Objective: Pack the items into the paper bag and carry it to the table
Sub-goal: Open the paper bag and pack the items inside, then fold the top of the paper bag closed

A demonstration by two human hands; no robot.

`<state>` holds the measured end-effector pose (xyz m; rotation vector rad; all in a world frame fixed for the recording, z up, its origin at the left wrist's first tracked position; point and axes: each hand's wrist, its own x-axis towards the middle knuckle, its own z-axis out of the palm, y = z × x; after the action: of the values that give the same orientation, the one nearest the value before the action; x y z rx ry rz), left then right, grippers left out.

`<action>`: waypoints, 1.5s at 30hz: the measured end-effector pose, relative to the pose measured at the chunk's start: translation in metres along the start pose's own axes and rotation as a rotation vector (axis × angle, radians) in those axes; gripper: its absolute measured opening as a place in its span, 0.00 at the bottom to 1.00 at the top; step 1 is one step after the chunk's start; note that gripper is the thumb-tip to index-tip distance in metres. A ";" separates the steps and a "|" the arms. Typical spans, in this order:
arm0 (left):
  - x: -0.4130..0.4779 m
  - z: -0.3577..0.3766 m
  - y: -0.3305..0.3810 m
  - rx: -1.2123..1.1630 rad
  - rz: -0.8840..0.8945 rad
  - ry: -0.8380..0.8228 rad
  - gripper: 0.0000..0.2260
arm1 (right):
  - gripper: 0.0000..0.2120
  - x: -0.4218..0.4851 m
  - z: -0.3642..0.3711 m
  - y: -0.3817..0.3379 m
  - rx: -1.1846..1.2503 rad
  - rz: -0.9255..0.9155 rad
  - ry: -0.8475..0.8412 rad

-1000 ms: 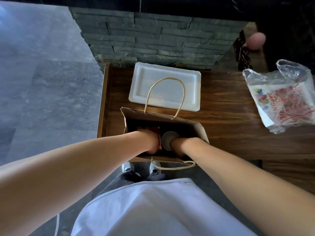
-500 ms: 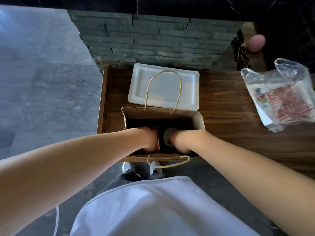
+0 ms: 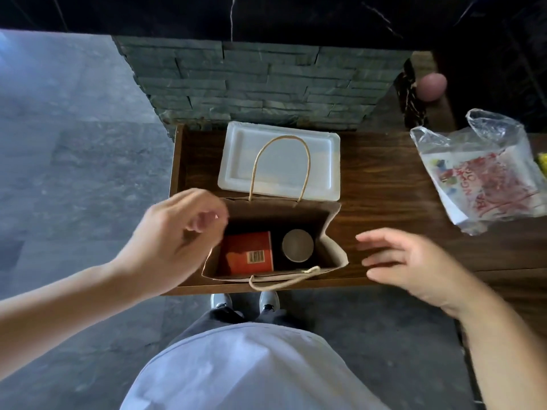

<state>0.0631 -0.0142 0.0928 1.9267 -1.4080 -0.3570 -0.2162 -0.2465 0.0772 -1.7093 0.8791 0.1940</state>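
Note:
A brown paper bag (image 3: pixel 333 250) stands open on the wooden counter (image 3: pixel 379 184), near its front edge. Inside it sit an orange box (image 3: pixel 248 252) with a barcode on the left and a round grey-lidded can (image 3: pixel 297 245) on the right. One rope handle (image 3: pixel 279 167) stands up at the back; the other (image 3: pixel 281 281) hangs over the front. My left hand (image 3: pixel 174 235) hovers above the bag's left rim, fingers loosely curled and empty. To the right of the bag my right hand (image 3: pixel 411 267) is spread open, holding nothing.
A white foam tray (image 3: pixel 322 167) lies behind the bag, against a grey stone wall (image 3: pixel 266 84). A clear plastic bag (image 3: pixel 485 173) with a printed packet lies at the counter's right. A pink round object (image 3: pixel 433 86) sits at the far right. Grey tiled floor spreads left.
Both hands were down inside the bag on the items; they have come out and moved apart, the left up over the rim, the right out to the side. The box and can stay inside.

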 end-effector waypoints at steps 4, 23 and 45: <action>-0.033 -0.005 -0.032 -0.016 -0.308 0.002 0.12 | 0.30 0.012 0.042 0.034 0.114 0.105 0.021; -0.030 0.062 -0.088 -0.122 -0.337 -0.163 0.05 | 0.16 0.065 0.085 0.050 0.222 -0.152 0.166; -0.053 0.074 -0.110 -0.207 -0.481 -0.437 0.22 | 0.30 0.041 0.125 0.085 0.474 0.107 0.116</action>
<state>0.0781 0.0225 -0.0441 2.0724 -1.0822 -1.1623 -0.2033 -0.1602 -0.0529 -1.2418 1.0118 -0.0436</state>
